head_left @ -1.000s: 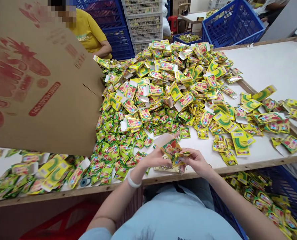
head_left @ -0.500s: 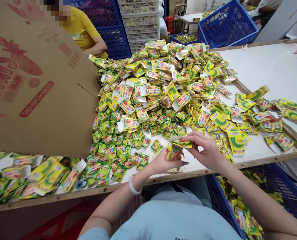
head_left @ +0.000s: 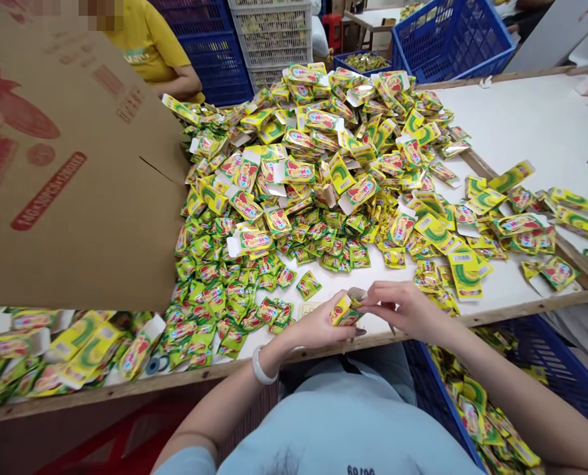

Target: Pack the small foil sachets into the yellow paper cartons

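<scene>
My left hand [head_left: 318, 326] is wrapped around a small yellow and green candy box [head_left: 342, 311], its open end tilted up toward the right. My right hand [head_left: 403, 305] is closed at that end, with thumb and fingertips pinching at the box's flap. Whether a sachet is also between those fingertips is hidden. Just left of my hands, a single green candy sachet [head_left: 308, 285] lies on the white table [head_left: 526, 132]. Beyond it spreads a heap of green sachets [head_left: 224, 290], and behind them rises a pile of similar candy boxes [head_left: 303, 171], several with white flaps standing out.
A big brown carton [head_left: 96, 257] stands on the left of the table. At my right, below the wooden edge, is a blue crate [head_left: 447, 409] holding filled boxes. Across the table sits a person in a yellow shirt [head_left: 155, 39]. Another blue crate [head_left: 452, 39] leans at the back.
Both hands have lowered a little toward the table edge with the box. The sachets my right hand held over the box's opening no longer show there; its fingertips are now at the flap.
</scene>
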Available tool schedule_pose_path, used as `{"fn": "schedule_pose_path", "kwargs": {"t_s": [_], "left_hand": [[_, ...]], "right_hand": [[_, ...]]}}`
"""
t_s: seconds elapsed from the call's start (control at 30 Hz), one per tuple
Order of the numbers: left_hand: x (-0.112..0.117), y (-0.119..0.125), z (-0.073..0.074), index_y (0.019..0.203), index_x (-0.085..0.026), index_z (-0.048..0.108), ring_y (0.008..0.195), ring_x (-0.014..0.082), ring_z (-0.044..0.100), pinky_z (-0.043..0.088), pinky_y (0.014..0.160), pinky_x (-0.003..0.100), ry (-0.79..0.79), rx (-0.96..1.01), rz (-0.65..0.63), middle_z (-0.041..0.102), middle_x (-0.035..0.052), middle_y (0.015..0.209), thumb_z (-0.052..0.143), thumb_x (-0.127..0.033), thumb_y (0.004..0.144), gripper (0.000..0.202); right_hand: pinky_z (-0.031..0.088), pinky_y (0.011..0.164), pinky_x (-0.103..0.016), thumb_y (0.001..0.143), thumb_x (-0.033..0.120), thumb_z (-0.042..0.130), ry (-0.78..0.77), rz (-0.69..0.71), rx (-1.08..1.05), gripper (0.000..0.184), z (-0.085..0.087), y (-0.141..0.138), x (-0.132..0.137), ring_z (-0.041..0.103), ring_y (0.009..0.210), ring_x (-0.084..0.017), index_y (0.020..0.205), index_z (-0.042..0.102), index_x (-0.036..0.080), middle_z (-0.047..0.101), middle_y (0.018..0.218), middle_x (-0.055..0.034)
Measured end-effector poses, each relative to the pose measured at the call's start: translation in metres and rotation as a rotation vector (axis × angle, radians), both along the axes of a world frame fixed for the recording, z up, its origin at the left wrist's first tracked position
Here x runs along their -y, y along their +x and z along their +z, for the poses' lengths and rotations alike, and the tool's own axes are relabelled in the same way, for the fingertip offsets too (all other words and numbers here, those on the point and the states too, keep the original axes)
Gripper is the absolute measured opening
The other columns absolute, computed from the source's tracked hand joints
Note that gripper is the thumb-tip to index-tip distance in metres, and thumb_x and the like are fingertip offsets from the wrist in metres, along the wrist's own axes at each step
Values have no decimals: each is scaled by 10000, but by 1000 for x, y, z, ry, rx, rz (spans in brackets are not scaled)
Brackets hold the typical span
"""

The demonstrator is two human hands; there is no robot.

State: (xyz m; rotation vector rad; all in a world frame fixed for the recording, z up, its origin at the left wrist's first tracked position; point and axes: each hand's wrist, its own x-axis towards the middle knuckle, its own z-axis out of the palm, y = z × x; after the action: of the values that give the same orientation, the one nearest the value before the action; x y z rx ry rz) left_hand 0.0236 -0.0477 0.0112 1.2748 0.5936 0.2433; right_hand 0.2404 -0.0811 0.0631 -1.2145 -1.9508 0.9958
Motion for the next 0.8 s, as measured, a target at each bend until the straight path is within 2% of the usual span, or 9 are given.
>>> {"fn": "schedule_pose_path", "kwargs": {"t_s": [0.07, 0.13, 0.27, 0.37, 0.47, 0.53, 0.6, 0.67, 0.8], "left_hand": [[2, 0, -6, 1124, -210, 446, 595, 97, 559, 480, 566, 234, -53, 3, -19, 513, -57, 787, 746, -300, 756, 483], [6, 0, -13, 1106, -215, 423, 551, 97, 561, 482, 523, 237, -108, -18, -43, 521, -60, 782, 745, -295, 743, 492], [16, 3, -27, 1111, -221, 408, 504, 101, 570, 474, 475, 230, -161, -74, -83, 576, -55, 775, 766, -259, 687, 556], [20, 7, -31, 1067, -199, 475, 505, 119, 581, 475, 492, 237, -215, -45, -152, 598, -52, 691, 761, -290, 697, 477], [21, 13, -30, 892, -160, 592, 569, 138, 617, 499, 566, 257, -230, 11, -198, 640, -4, 683, 722, -368, 748, 285], [20, 17, -27, 873, -152, 635, 666, 152, 643, 515, 637, 261, -169, 3, -138, 678, 20, 771, 735, -393, 742, 292], [20, 19, -24, 878, -154, 649, 703, 150, 634, 515, 666, 254, -91, -45, -34, 680, 10, 789, 771, -393, 710, 316], [22, 19, -22, 849, -149, 653, 663, 141, 616, 512, 646, 251, -107, -63, -1, 671, 6, 752, 784, -415, 698, 333], [33, 15, -24, 920, -139, 672, 611, 137, 633, 521, 611, 262, -403, 44, -90, 703, 52, 822, 781, -477, 711, 412]], "right_hand": [[461, 508, -219, 966, 430, 504, -172, 69, -43, 345, -4, 1, 5, 610, 516, -124, 827, 722, 201, 656, 618, -11], [456, 448, -202, 986, 432, 455, -366, 122, -88, 360, -9, 4, 12, 588, 439, -108, 923, 726, 203, 650, 601, 9], [498, 430, -201, 916, 418, 582, -491, 128, -191, 262, -27, 6, 28, 613, 486, -92, 1030, 738, 241, 738, 999, -41], [449, 352, -195, 883, 446, 623, -584, 43, -285, 272, -43, 3, 39, 542, 407, -69, 970, 743, 218, 734, 979, -43], [483, 416, -206, 901, 428, 604, -482, -63, -260, 265, -49, 1, 45, 601, 507, -104, 912, 749, 206, 724, 904, -51], [540, 567, -235, 916, 378, 594, -287, -144, -167, 236, -47, 1, 46, 664, 704, -152, 892, 760, 213, 711, 931, -75], [543, 620, -246, 916, 351, 596, -165, -193, -109, 211, -43, 1, 47, 664, 763, -162, 910, 762, 220, 697, 958, -87], [512, 525, -228, 928, 361, 573, -192, -187, -137, 229, -40, 1, 46, 631, 622, -127, 956, 754, 224, 686, 930, -77], [439, 391, -199, 960, 392, 499, -382, -79, -211, 295, -41, 2, 47, 541, 420, -62, 1047, 735, 237, 682, 943, -54]]}}
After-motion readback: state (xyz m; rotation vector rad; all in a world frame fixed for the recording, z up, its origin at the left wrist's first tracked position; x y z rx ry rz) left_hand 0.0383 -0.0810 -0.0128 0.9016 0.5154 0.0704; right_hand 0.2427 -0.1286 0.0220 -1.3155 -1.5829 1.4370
